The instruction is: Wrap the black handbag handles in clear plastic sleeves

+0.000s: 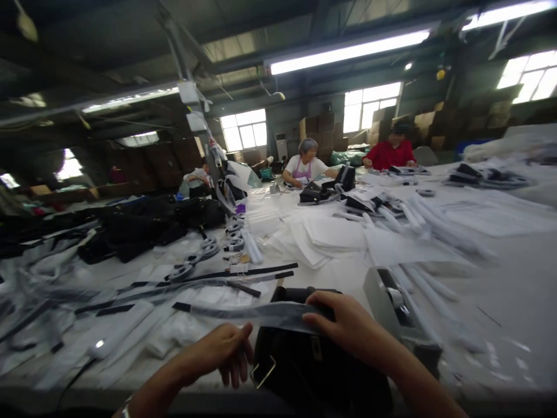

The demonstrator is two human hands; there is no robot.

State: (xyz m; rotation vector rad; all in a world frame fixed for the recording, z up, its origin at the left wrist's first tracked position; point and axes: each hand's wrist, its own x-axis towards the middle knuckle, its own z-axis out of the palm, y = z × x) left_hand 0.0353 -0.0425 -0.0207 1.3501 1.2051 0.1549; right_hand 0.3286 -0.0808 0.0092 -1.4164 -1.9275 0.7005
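My right hand (348, 322) grips a black strap in a clear plastic sleeve (261, 313), thumb below and fingers over it. The strap stretches left across the top of a black bag (322, 360), and its bare black end (181, 306) sticks out of the plastic. The bag stands at the table's near edge, with a gold-coloured metal ring (265, 373) at its left side and a small clasp on its front. Just left of the bag, my left hand (228, 351) hangs with its fingers loosely bent and apart, holding nothing that I can see.
A grey tape dispenser (394, 307) stands right of the bag. More sleeved straps (152, 290) lie to the left, before a heap of black bags (148, 223). White sheets (322, 235) and wrapped rolls (435, 290) cover the middle and right. Several people (307, 165) work across the table.
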